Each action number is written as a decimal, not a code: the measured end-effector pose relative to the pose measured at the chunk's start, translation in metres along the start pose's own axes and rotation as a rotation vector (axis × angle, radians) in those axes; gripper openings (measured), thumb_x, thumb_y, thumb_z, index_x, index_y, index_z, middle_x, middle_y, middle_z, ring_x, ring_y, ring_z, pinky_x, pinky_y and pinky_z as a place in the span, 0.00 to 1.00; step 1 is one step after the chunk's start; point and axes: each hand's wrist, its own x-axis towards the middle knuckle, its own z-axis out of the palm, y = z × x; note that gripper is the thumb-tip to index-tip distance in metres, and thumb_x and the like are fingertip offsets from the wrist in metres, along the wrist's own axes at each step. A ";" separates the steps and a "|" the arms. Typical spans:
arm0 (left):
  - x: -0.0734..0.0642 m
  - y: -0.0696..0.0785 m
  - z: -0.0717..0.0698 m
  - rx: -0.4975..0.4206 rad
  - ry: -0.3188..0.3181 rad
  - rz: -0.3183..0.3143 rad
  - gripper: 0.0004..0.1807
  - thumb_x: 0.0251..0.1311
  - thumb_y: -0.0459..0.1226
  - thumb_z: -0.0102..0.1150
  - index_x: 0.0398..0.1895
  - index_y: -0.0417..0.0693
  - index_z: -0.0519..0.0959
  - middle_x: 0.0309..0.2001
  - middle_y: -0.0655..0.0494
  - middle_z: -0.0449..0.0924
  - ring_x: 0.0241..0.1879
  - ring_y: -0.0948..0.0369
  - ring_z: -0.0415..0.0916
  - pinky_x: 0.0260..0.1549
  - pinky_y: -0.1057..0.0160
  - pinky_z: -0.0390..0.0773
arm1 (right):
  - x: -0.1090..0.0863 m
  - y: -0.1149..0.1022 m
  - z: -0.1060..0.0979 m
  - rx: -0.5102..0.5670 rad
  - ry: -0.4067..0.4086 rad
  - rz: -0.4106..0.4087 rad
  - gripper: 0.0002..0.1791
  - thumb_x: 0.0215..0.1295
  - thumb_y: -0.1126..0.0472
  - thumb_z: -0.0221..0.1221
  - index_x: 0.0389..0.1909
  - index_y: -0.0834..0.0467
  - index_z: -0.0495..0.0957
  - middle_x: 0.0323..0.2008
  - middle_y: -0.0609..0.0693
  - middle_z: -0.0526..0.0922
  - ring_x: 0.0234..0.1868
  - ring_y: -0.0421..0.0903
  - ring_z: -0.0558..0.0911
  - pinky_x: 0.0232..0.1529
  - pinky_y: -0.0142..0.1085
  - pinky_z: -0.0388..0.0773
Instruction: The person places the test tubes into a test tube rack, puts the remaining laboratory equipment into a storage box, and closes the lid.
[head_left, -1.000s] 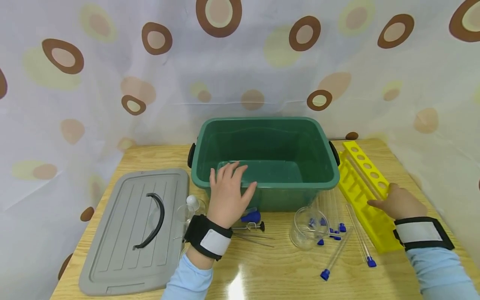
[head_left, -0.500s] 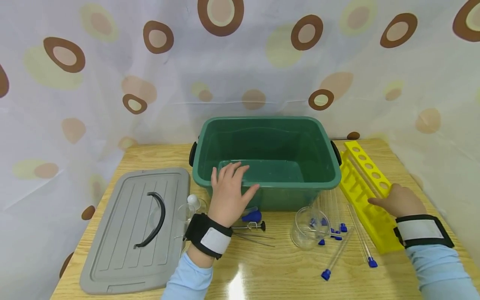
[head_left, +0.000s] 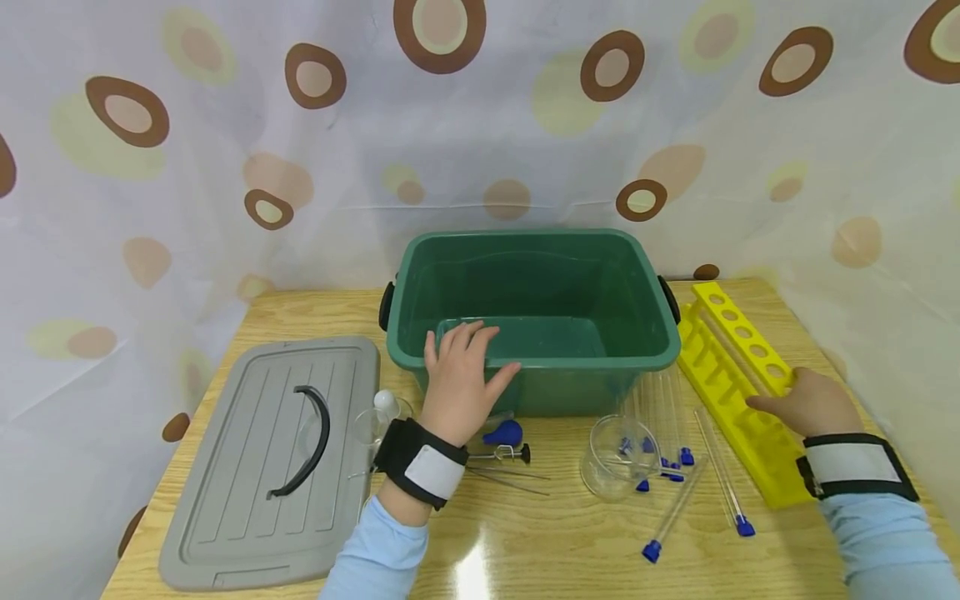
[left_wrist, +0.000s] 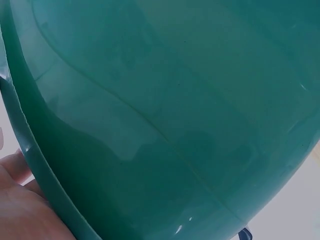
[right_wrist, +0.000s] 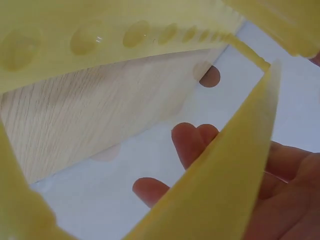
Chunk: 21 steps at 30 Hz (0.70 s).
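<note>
My left hand is at the front rim of a green plastic bin, fingers reaching over the rim and thumb spread along the front. In the left wrist view the bin's wall fills the picture, and part of the left hand shows beyond its rim, the rest hidden. My right hand holds a yellow test tube rack near its close end, thumb toward the bin. The right wrist view shows the right hand with fingers behind an upright of the rack.
A grey lid with a black handle lies left. A glass beaker, thin tubes with blue caps, a blue bulb, a metal clamp and metal rods lie before the bin. Patterned cloth hangs behind.
The bin has shifted slightly away from me, with my left hand at its rim. The rack's upper bar and my right hand have moved a little to the right.
</note>
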 end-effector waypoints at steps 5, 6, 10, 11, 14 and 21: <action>0.003 0.000 0.002 0.002 -0.004 -0.007 0.27 0.57 0.49 0.61 0.56 0.45 0.73 0.58 0.45 0.71 0.61 0.47 0.64 0.64 0.36 0.48 | -0.001 0.006 -0.005 0.008 0.005 -0.004 0.54 0.54 0.43 0.61 0.59 0.86 0.50 0.54 0.85 0.59 0.49 0.75 0.66 0.48 0.61 0.68; 0.004 -0.001 0.002 0.002 -0.005 -0.009 0.27 0.57 0.49 0.61 0.56 0.45 0.73 0.58 0.45 0.71 0.61 0.47 0.64 0.64 0.36 0.48 | -0.001 0.006 -0.006 0.011 0.008 -0.007 0.54 0.54 0.43 0.61 0.59 0.86 0.50 0.54 0.85 0.59 0.50 0.75 0.66 0.48 0.62 0.68; 0.005 0.000 0.002 0.003 -0.004 -0.011 0.27 0.57 0.49 0.61 0.56 0.45 0.73 0.58 0.45 0.71 0.61 0.47 0.64 0.64 0.36 0.49 | -0.004 0.009 -0.012 0.020 0.036 -0.020 0.54 0.55 0.42 0.61 0.60 0.85 0.50 0.54 0.84 0.59 0.49 0.75 0.66 0.47 0.62 0.68; 0.006 0.000 0.002 0.004 -0.003 -0.010 0.27 0.57 0.49 0.61 0.56 0.45 0.73 0.58 0.45 0.71 0.61 0.47 0.64 0.64 0.36 0.49 | -0.005 0.009 -0.013 0.025 0.048 -0.026 0.54 0.55 0.43 0.61 0.60 0.85 0.49 0.53 0.84 0.59 0.49 0.75 0.66 0.47 0.62 0.68; 0.006 0.000 0.002 0.015 0.000 -0.009 0.27 0.57 0.49 0.61 0.56 0.45 0.73 0.58 0.45 0.71 0.61 0.47 0.64 0.63 0.36 0.50 | -0.009 0.008 -0.017 0.035 0.072 -0.025 0.54 0.56 0.43 0.60 0.61 0.84 0.48 0.54 0.84 0.59 0.49 0.74 0.66 0.47 0.61 0.68; 0.006 0.000 0.002 0.010 0.001 -0.012 0.27 0.58 0.49 0.60 0.56 0.44 0.73 0.58 0.45 0.71 0.61 0.47 0.64 0.64 0.36 0.50 | -0.021 0.011 -0.028 0.055 0.105 -0.029 0.55 0.58 0.39 0.57 0.63 0.82 0.46 0.52 0.83 0.61 0.41 0.69 0.70 0.37 0.54 0.72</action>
